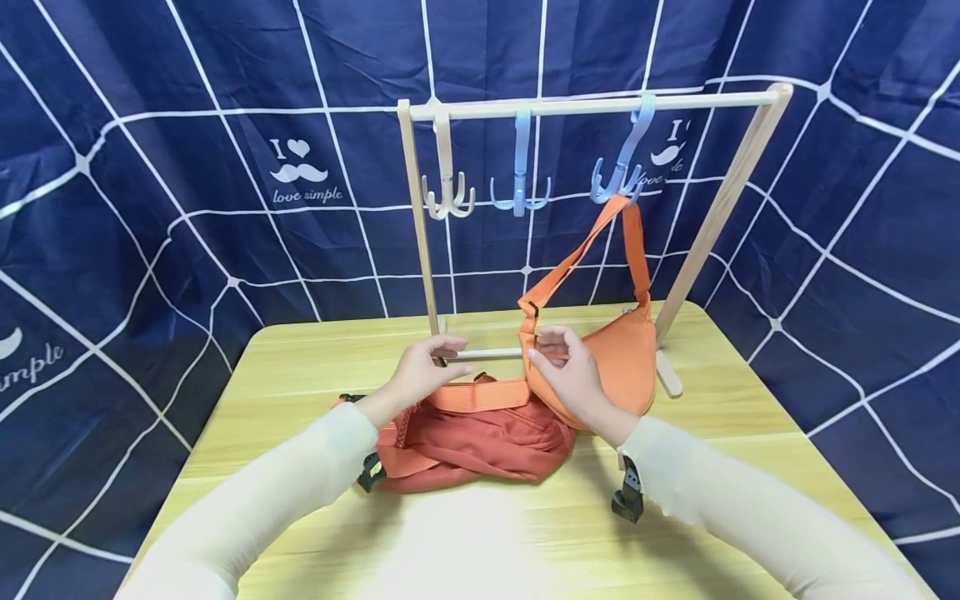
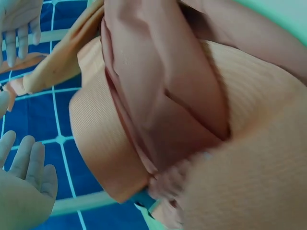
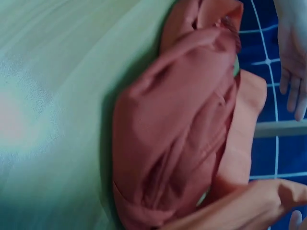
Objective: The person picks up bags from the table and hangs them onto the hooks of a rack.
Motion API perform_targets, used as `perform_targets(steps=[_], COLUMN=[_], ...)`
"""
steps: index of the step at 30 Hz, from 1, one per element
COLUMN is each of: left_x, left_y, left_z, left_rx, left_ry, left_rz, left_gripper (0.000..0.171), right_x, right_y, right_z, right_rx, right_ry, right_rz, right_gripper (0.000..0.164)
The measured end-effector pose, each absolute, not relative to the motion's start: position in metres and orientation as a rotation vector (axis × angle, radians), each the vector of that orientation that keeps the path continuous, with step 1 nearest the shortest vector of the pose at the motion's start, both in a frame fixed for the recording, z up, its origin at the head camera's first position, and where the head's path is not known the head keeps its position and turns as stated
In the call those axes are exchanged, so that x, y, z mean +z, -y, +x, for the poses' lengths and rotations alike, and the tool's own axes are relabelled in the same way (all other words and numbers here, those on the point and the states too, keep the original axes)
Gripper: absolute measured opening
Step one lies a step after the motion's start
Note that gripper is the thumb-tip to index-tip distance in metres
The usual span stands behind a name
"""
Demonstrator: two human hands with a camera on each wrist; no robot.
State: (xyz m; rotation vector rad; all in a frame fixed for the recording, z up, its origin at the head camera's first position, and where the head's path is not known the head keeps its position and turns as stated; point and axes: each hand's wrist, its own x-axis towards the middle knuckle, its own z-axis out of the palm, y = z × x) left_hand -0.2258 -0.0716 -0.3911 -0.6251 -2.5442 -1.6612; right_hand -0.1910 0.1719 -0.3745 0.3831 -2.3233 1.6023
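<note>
Both hands hover over a rust-red cloth bag [image 1: 480, 442] lying on the table, its wide orange strap [image 1: 480, 395] along the far side. My left hand [image 1: 423, 371] is held above the strap's left part, fingers and thumb apart, nothing between them. My right hand [image 1: 570, 375] is beside the orange crossbody bag's strap [image 1: 527, 346], with a gap between thumb and fingers; whether it touches the strap I cannot tell. The orange crossbody bag [image 1: 622, 358] hangs by its strap from the right blue hook [image 1: 618, 179], its lower part near the table.
A wooden rack [image 1: 708, 225] stands at the back of the table [image 1: 300, 367]. On its bar hang a cream hook [image 1: 447, 183] and a middle blue hook [image 1: 520, 179]. A dark blue curtain [image 1: 300, 242] with white lines surrounds the table. Black buckles [image 1: 371, 471] lie by the red bag.
</note>
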Motion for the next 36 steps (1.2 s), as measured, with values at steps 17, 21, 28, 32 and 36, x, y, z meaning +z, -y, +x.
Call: perform_targets(steps=[17, 21, 28, 32, 36], left_x=[-0.412, -0.406, -0.420, -0.424, -0.428], left_y=[0.099, 0.097, 0.100, 0.100, 0.100], left_z=[-0.226, -0.220, -0.227, -0.229, -0.230], left_rx=[-1.654, -1.659, -1.555, -1.469, -1.417], left_ry=[2.626, 2.619, 2.669, 2.686, 2.701], left_rz=[-0.741, -0.801, -0.857, -0.893, -0.892], left_gripper=[0.044, 0.045, 0.042, 0.041, 0.037], right_x=[-0.387, -0.398, -0.434, -0.438, -0.438], right_y=[-0.140, -0.136, -0.137, -0.137, -0.137], right_z=[-0.179, -0.184, -0.208, -0.214, -0.219], right_rx=[1.712, 1.686, 1.549, 1.468, 1.417], right_ry=[2.407, 2.426, 2.510, 2.534, 2.578], right_rz=[0.636, 0.723, 0.840, 0.938, 0.995], right_gripper=[0.035, 0.034, 0.042, 0.045, 0.049])
